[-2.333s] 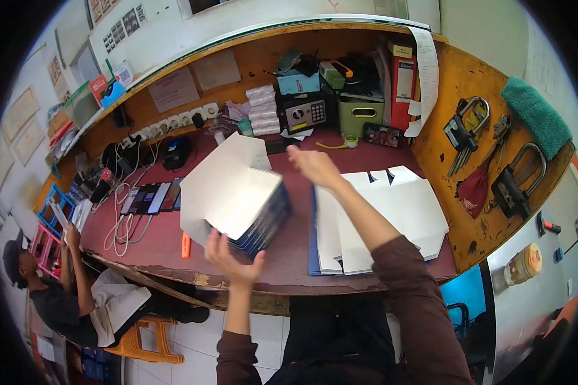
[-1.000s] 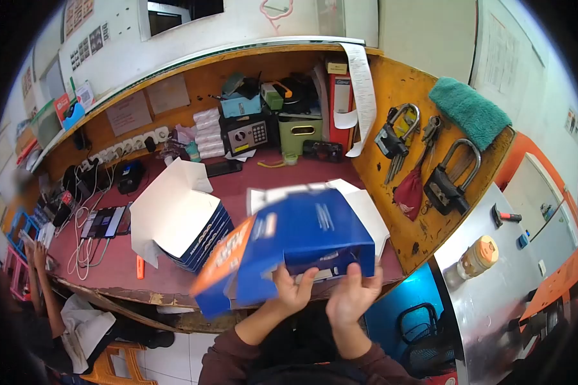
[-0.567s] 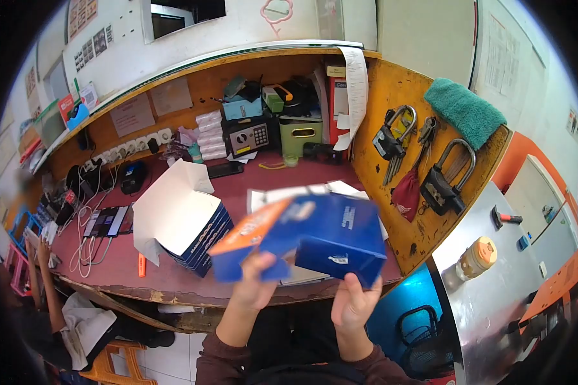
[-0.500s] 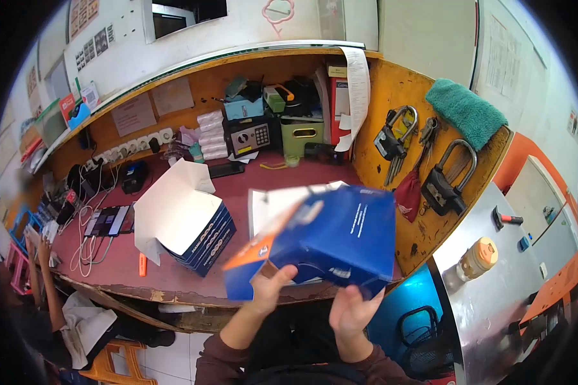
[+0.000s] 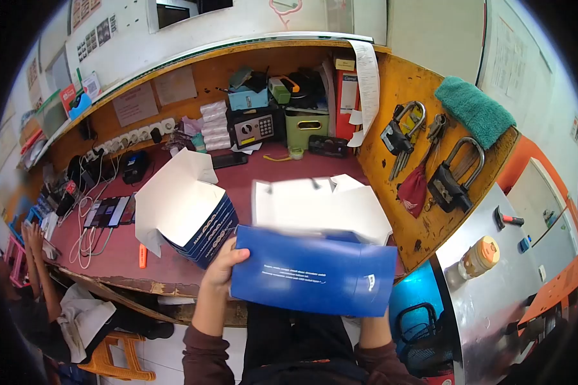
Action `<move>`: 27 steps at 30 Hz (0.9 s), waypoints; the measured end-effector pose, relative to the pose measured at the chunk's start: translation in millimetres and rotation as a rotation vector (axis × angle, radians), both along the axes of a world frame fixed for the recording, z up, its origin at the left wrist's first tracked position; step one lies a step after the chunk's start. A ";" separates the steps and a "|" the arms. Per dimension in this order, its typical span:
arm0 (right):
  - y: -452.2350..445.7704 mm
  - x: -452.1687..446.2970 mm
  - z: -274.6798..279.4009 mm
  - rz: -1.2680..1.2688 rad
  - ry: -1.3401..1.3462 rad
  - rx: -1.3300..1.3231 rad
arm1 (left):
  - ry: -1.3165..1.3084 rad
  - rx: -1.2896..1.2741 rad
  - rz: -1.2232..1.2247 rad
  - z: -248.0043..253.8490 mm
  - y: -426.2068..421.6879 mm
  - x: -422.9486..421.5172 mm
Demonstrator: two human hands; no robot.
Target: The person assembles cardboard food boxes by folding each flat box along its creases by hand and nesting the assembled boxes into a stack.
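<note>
At the front edge of the maroon counter, the glossy blue cardboard box is probably light, slippery and easily creased, best held by its ends. The left hand grips its left end; the right hand is hidden, its hold unclear.

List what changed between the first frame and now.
Left grip moved off the nested cartons and now holds the left end of a blue printed carton, which neither grip had then. Right grip, then visible over the desk, is now hidden; its forearm runs up behind that carton. Camera view shifted. Same: nested cartons and white-side-up blanks still on the desk, padlocks still hanging.
</note>
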State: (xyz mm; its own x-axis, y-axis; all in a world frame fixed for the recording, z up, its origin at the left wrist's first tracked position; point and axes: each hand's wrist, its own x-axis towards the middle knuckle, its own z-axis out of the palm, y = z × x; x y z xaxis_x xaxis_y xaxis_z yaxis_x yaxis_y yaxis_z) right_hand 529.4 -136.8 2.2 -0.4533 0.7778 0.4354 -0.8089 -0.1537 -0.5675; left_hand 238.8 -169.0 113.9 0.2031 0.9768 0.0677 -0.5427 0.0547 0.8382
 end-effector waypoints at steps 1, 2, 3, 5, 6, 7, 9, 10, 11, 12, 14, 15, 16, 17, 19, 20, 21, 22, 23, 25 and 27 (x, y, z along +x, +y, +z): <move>1.6 6.6 3.3 0.240 0.435 -0.270 | 0.175 0.079 -0.005 1.7 3.2 -5.1; -12.3 6.5 34.6 -0.052 0.154 -0.160 | 0.351 0.156 -0.011 2.0 5.7 -8.4; -21.7 6.7 61.8 -0.337 -0.131 -0.044 | 0.348 0.152 -0.011 -2.8 10.1 -11.0; -20.2 7.0 77.0 -0.372 -0.335 0.108 | 0.130 0.277 0.112 -14.5 19.8 -15.6; -17.3 4.6 74.8 -0.382 -0.300 -0.008 | -0.163 0.366 0.015 -5.1 18.0 1.6; -14.1 1.3 75.1 -0.393 -0.262 -0.122 | -0.163 0.368 0.016 -30.2 24.4 -1.3; -25.0 -31.7 98.1 -0.535 -0.173 -0.149 | 0.148 0.481 -0.167 -73.1 29.2 5.8; -25.4 -39.1 94.6 -0.632 -0.163 -0.047 | 0.284 0.494 -0.185 -69.4 21.5 17.5; -24.9 -43.2 89.5 -0.726 -0.155 0.055 | 0.375 0.410 -0.047 -32.4 -4.3 49.3; -22.1 -45.4 79.9 -0.743 -0.119 0.145 | 0.373 0.410 -0.049 -24.7 -9.1 60.7; -22.7 -66.1 87.1 -0.890 -0.065 0.206 | -0.632 0.148 -0.547 -14.5 -13.0 75.3; -23.4 -76.6 92.8 -1.035 -0.010 0.265 | -1.135 -0.014 -0.776 -13.0 -12.6 81.0; -24.3 -81.7 100.4 -1.053 0.021 0.305 | -1.139 0.059 -0.729 -13.2 -10.2 87.5; -23.9 -84.6 100.1 -1.055 0.023 0.308 | -1.141 0.133 -0.681 -14.1 -7.5 91.3; -23.1 -90.2 98.4 -1.107 -0.024 0.167 | -0.364 0.252 -0.193 -56.5 2.5 84.5; -31.2 -94.9 109.9 -0.994 0.021 0.174 | 0.016 0.329 0.061 -55.3 3.0 85.0; -30.7 -99.7 108.4 -0.993 0.023 0.174 | 0.420 0.330 0.302 -40.7 1.5 87.7; -29.3 -104.1 104.7 -1.080 -0.114 0.229 | 0.427 0.550 0.437 -24.2 -1.1 93.3; -27.9 -106.8 101.1 -1.165 -0.253 0.281 | 0.430 0.770 0.570 -8.2 -3.9 98.5; -15.0 -97.4 87.6 -1.008 -0.028 -0.122 | 0.097 0.499 0.491 -10.0 0.0 91.2; -16.9 -56.4 129.2 -0.588 -0.076 -0.212 | 0.230 0.487 0.455 5.7 1.0 68.0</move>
